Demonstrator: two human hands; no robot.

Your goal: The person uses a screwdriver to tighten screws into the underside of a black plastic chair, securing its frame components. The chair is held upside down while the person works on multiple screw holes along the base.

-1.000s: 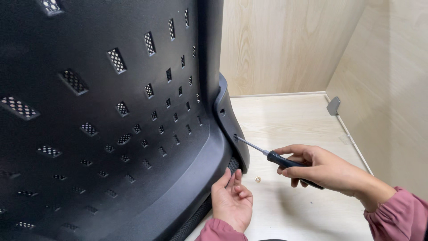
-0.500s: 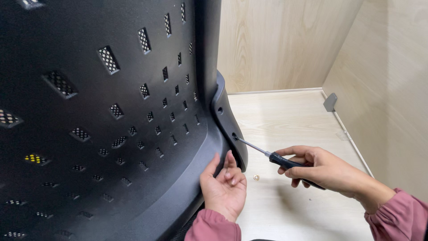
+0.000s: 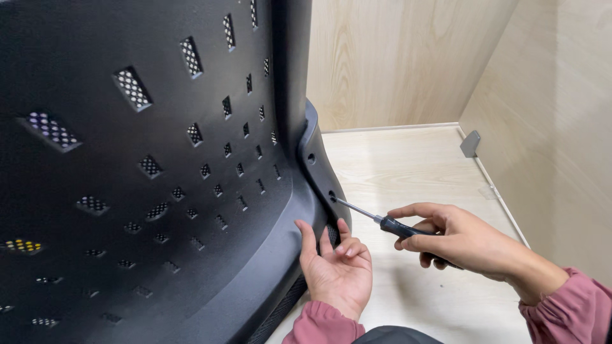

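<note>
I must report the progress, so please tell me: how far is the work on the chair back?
Done: nothing can be confirmed. In hand: the right hand holds a screwdriver with its tip in the lower hole of the black chair back, while the left hand steadies the edge. Left: the upper hole looks empty.

We see both hands bare, left hand (image 3: 336, 271) and right hand (image 3: 460, 240); dusty-pink long sleeves (image 3: 567, 306) with gathered cuffs at our wrists, no rings or watch.

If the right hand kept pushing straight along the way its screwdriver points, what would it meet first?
The right hand aims the screwdriver at a small hole in the black chair shell's edge; the tip appears already there, so it meets that hole first.
</note>
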